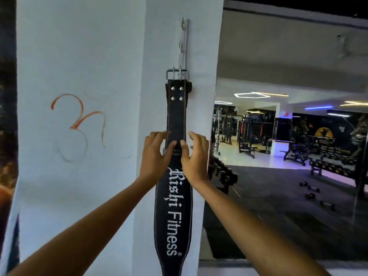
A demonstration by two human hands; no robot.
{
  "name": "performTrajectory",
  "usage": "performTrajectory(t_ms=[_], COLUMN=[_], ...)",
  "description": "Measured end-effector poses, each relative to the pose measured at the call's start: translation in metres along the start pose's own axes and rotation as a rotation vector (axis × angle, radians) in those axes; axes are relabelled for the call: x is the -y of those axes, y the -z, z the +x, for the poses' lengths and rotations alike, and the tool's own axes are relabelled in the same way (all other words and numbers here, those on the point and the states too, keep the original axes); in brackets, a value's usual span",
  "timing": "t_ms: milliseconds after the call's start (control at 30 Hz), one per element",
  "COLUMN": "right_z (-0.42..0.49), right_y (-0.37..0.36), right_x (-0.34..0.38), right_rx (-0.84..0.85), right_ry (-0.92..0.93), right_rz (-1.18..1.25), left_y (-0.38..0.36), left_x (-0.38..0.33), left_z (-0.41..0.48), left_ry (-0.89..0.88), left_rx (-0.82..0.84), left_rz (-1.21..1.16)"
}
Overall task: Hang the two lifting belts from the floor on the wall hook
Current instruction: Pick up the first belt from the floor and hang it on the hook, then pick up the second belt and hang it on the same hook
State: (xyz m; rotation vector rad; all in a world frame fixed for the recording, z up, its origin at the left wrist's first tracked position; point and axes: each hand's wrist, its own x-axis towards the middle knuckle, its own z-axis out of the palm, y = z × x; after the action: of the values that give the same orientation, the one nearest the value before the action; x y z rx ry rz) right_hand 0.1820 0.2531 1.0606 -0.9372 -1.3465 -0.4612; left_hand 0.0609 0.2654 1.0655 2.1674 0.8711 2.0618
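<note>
Hanging belt [176, 116] between both hands

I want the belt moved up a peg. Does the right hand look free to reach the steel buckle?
Probably yes. The right hand rests at the belt below the buckle, fingers loose, with nothing visible along the strap between them.

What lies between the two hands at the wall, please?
In the head view, the narrow strap of the black lifting belt hangs between the left hand and the right hand; both thumbs press on it.
</note>
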Motion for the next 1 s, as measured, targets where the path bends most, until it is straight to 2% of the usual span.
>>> performTrajectory(t_ms=[100,267,400,533,767,900,1000], right_z=[-0.077,-0.2,-0.294,-0.386,-0.554,-0.658,-0.739], right_y=[0.007,0.015,0.023,0.037,0.071,0.086,0.097], right_x=[-0.001,-0.011,-0.021,-0.027,-0.037,-0.043,-0.049], right_rx=[0.095,0.284,0.413,0.541,0.92,1.093,1.155], right_ry=[-0.062,-0.311,-0.564,-0.744,-1.077,-1.273,-1.411], right_rz=[0.075,0.113,0.068,0.015,-0.037,-0.096,-0.116], left_y=[0.0,-0.002,0.007,0.021,0.049,0.063,0.062], left_x=[0.009,0.038,0.058,0.07,0.086,0.1,0.115], left_z=[-0.079,-0.204,-0.291,-0.373,-0.538,-0.638,-0.712], left_ry=[0.054,0.427,0.666,0.862,1.303,1.468,1.563], left_rx=[0.087,0.177,0.335,0.499,0.783,0.969,1.025], left_rz=[-0.005,-0.016,0.048,0.168,0.256,0.301,0.324])
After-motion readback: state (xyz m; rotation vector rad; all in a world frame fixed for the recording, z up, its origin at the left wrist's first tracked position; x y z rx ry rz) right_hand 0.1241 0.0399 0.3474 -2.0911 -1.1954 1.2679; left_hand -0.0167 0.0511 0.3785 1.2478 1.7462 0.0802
